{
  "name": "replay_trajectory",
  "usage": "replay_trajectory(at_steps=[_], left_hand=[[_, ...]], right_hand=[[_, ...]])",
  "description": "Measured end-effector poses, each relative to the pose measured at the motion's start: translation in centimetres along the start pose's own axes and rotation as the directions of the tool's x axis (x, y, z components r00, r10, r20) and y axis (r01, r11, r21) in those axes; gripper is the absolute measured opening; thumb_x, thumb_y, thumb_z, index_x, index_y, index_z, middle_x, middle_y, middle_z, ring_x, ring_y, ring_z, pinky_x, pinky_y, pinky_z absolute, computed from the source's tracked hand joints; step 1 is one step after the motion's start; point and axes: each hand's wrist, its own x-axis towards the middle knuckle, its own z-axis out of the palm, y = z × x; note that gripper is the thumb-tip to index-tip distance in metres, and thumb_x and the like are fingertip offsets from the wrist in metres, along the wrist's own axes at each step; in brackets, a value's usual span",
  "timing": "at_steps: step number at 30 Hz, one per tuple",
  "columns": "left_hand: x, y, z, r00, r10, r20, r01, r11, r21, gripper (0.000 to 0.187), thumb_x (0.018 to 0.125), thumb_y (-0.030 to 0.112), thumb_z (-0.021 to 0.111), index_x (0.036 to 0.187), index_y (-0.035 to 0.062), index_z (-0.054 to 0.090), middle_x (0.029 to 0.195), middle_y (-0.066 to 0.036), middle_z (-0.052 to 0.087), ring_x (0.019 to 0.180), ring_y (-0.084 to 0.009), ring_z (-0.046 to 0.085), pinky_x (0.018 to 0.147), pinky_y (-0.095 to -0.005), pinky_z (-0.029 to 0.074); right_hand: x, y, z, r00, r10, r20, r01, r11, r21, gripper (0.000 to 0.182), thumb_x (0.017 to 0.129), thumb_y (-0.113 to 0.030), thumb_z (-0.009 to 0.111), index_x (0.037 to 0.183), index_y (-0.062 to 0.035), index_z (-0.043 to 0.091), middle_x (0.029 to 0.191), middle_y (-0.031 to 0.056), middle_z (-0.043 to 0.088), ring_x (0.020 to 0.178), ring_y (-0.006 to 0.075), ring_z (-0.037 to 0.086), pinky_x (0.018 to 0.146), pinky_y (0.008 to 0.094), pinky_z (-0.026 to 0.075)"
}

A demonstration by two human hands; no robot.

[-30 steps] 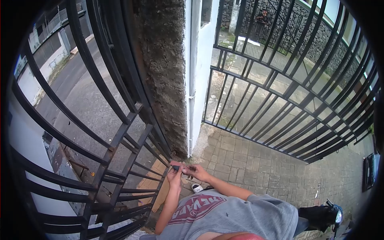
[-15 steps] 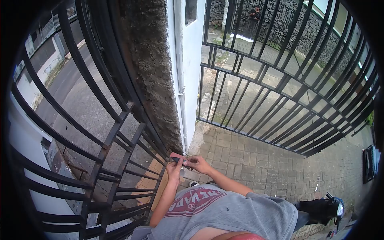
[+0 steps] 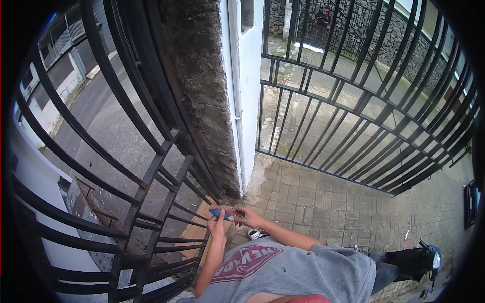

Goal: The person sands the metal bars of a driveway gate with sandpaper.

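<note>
The left hand (image 3: 218, 226) held a small blue tool (image 3: 221, 213) just beside the black gate (image 3: 151, 174), fingers closed around its near end. The right hand (image 3: 249, 217) pinched its far end. A steady two-handed grip, kept clear of the gate bars, appeared advisable.

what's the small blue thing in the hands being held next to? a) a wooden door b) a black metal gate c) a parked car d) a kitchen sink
b: both hands, left hand and right hand, hold the small blue thing low down beside the bars of the black metal gate, near the foot of the rough wall.
</note>
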Motion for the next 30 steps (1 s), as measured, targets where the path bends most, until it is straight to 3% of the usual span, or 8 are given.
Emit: replay_trajectory(at_steps=[7, 10, 14, 18, 21, 24, 27, 30], left_hand=[[-0.6, -2.0, -2.6, 0.996, -0.010, 0.090, 0.023, 0.990, -0.142, 0.045, 0.098, 0.038, 0.057, 0.117, -0.0025, 0.060, 0.123, -0.015, 0.062, 0.113, -0.0220, 0.060, 0.098, -0.0379, 0.045], [-0.6, -1.9, -2.7, 0.993, -0.078, 0.084, 0.086, 0.991, -0.107, 0.050, 0.099, 0.044, 0.054, 0.121, -0.0014, 0.058, 0.126, -0.016, 0.060, 0.115, -0.0238, 0.058, 0.100, -0.0421, 0.044], [-1.0, -0.6, -1.7, 0.979, -0.122, 0.165, 0.143, 0.983, -0.116, 0.048, 0.097, 0.043, 0.059, 0.119, -0.0004, 0.062, 0.119, -0.011, 0.065, 0.107, -0.0168, 0.060, 0.094, -0.0339, 0.045], [-1.4, 0.0, -0.4, 0.992, -0.104, 0.073, 0.105, 0.995, -0.002, 0.049, 0.094, 0.040, 0.065, 0.113, -0.0050, 0.066, 0.110, -0.010, 0.069, 0.099, -0.0154, 0.063, 0.090, -0.0275, 0.047], [-1.1, -0.1, -0.2, 0.994, -0.105, 0.042, 0.104, 0.994, 0.019, 0.043, 0.093, 0.035, 0.068, 0.111, -0.0047, 0.067, 0.110, -0.009, 0.069, 0.099, -0.0146, 0.063, 0.089, -0.0276, 0.047], [-1.0, -0.1, 0.0, 0.995, -0.096, 0.030, 0.095, 0.994, 0.048, 0.037, 0.091, 0.028, 0.071, 0.110, -0.0040, 0.068, 0.109, -0.009, 0.069, 0.099, -0.0137, 0.063, 0.089, -0.0276, 0.047], [-0.8, -0.5, 0.7, 1.000, -0.011, 0.023, 0.010, 0.998, 0.064, 0.037, 0.089, 0.024, 0.073, 0.114, -0.0037, 0.067, 0.110, -0.009, 0.069, 0.100, -0.0130, 0.062, 0.090, -0.0277, 0.047], [-0.8, -0.6, 1.2, 0.998, -0.067, 0.001, 0.067, 0.996, 0.067, 0.040, 0.089, 0.024, 0.074, 0.116, -0.0031, 0.067, 0.111, -0.008, 0.069, 0.101, -0.0125, 0.062, 0.091, -0.0271, 0.046]], right_hand=[[-0.2, 0.9, 1.3, 0.995, 0.040, -0.088, -0.039, 0.999, 0.019, 0.033, 0.088, -0.032, 0.073, 0.099, -0.0025, 0.063, 0.079, 0.0013, 0.064, 0.069, 0.0085, 0.060, 0.059, 0.0251, 0.049], [-0.9, 1.2, 1.9, 0.990, 0.018, -0.139, -0.018, 1.000, -0.004, 0.035, 0.089, -0.033, 0.073, 0.100, -0.0016, 0.063, 0.077, 0.0009, 0.063, 0.067, 0.0087, 0.060, 0.060, 0.0250, 0.049], [-1.3, 2.4, 1.8, 0.992, 0.045, -0.118, -0.042, 0.999, 0.025, 0.037, 0.090, -0.034, 0.072, 0.104, -0.0008, 0.063, 0.079, 0.0009, 0.064, 0.069, 0.0093, 0.060, 0.062, 0.0253, 0.049], [-2.1, 1.6, 1.6, 0.988, 0.124, -0.089, -0.131, 0.988, -0.078, 0.042, 0.090, -0.034, 0.071, 0.113, -0.0003, 0.060, 0.090, 0.0033, 0.065, 0.079, 0.0102, 0.060, 0.065, 0.0262, 0.050], [-1.8, 2.7, 1.8, 0.994, -0.045, -0.095, 0.028, 0.985, -0.169, 0.046, 0.090, -0.034, 0.071, 0.118, 0.0004, 0.057, 0.100, 0.0060, 0.064, 0.086, 0.0114, 0.060, 0.068, 0.0268, 0.051], [-1.8, 3.0, 1.8, 0.989, -0.098, -0.114, 0.080, 0.984, -0.157, 0.048, 0.091, -0.034, 0.070, 0.121, 0.0000, 0.055, 0.107, 0.0071, 0.062, 0.091, 0.0121, 0.059, 0.071, 0.0280, 0.051], [-1.4, 2.7, 1.1, 0.992, 0.039, -0.121, -0.049, 0.996, -0.080, 0.049, 0.090, -0.034, 0.071, 0.123, -0.0017, 0.055, 0.107, 0.0065, 0.061, 0.089, 0.0125, 0.060, 0.072, 0.0284, 0.052], [-1.2, 2.0, -0.3, 0.993, 0.053, -0.110, -0.071, 0.983, -0.168, 0.047, 0.089, -0.033, 0.072, 0.123, -0.0035, 0.056, 0.106, 0.0066, 0.061, 0.087, 0.0125, 0.060, 0.070, 0.0286, 0.052]])
